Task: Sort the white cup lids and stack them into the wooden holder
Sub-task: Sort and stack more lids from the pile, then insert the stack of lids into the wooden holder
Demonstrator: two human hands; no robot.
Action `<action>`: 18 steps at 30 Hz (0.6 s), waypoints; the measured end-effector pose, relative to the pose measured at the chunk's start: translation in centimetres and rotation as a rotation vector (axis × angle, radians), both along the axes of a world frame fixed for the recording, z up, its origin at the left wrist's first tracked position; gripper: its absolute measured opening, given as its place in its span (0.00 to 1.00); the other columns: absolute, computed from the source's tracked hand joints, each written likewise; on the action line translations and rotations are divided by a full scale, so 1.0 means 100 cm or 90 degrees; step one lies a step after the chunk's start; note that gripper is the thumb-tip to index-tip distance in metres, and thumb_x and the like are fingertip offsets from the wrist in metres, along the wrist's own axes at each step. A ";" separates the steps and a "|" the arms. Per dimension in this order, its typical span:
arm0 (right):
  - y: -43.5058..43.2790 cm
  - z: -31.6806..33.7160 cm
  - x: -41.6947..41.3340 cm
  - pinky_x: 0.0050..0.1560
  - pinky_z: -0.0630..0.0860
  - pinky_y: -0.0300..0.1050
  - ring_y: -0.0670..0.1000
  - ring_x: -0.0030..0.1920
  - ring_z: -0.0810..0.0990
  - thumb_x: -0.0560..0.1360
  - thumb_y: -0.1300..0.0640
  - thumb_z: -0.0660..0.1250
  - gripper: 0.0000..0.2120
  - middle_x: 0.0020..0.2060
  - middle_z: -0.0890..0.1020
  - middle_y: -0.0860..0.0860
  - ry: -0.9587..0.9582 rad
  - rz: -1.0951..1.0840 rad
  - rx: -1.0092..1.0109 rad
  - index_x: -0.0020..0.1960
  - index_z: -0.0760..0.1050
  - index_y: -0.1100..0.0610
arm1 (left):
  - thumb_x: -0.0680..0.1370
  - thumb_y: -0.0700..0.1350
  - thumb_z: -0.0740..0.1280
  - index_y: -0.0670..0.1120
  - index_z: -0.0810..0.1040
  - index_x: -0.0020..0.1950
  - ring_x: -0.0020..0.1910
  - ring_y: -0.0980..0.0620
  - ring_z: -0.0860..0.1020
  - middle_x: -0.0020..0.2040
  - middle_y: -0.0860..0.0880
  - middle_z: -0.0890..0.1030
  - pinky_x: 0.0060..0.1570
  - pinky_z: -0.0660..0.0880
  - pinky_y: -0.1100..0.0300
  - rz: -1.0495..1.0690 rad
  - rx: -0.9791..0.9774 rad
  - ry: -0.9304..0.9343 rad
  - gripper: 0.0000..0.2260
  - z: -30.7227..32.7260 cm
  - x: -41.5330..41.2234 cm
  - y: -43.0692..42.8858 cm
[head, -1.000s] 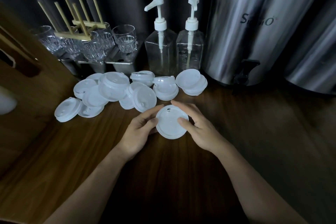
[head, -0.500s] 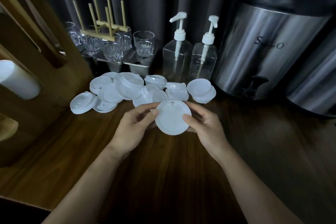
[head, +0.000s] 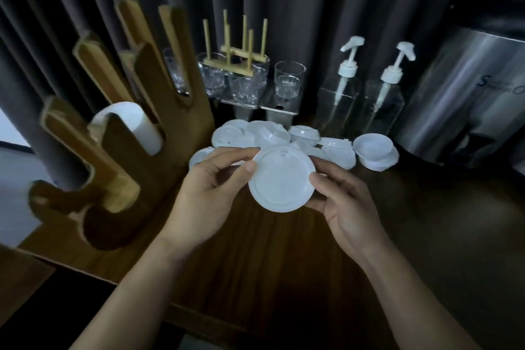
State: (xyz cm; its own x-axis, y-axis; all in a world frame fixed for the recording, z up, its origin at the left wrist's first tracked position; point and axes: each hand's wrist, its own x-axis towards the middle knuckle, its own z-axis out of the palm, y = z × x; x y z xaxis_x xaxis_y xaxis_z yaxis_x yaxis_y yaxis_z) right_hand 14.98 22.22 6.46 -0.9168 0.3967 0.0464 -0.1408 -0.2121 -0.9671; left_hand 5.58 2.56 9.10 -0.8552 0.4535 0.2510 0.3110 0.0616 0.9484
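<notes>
I hold one round white cup lid [head: 281,179] up above the dark wooden table, its flat face toward me. My left hand [head: 207,193] pinches its left rim between thumb and fingers. My right hand [head: 345,204] grips its right rim. Behind the lid lies a heap of several white lids [head: 264,135] on the table. The wooden holder [head: 119,156] with tall slotted uprights stands at the left. A stack of white lids [head: 136,125] lies in one of its slots.
Clear glasses [head: 288,79] and a small bamboo peg rack [head: 241,48] stand at the back. Two clear pump bottles [head: 339,102] are to their right. A steel drinks urn [head: 466,99] fills the right. The table's front edge [head: 199,321] runs below my forearms.
Both hands lifted the lid off the table and raised it. The view swung left, bringing the wooden holder and its lid stack into sight.
</notes>
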 end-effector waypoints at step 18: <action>-0.188 0.087 -0.110 0.58 0.83 0.52 0.53 0.60 0.85 0.78 0.54 0.71 0.11 0.54 0.88 0.52 0.031 -0.017 0.000 0.58 0.85 0.55 | 0.81 0.44 0.72 0.52 0.88 0.53 0.49 0.59 0.87 0.47 0.58 0.89 0.49 0.81 0.69 0.115 0.054 0.058 0.06 0.092 -0.095 -0.181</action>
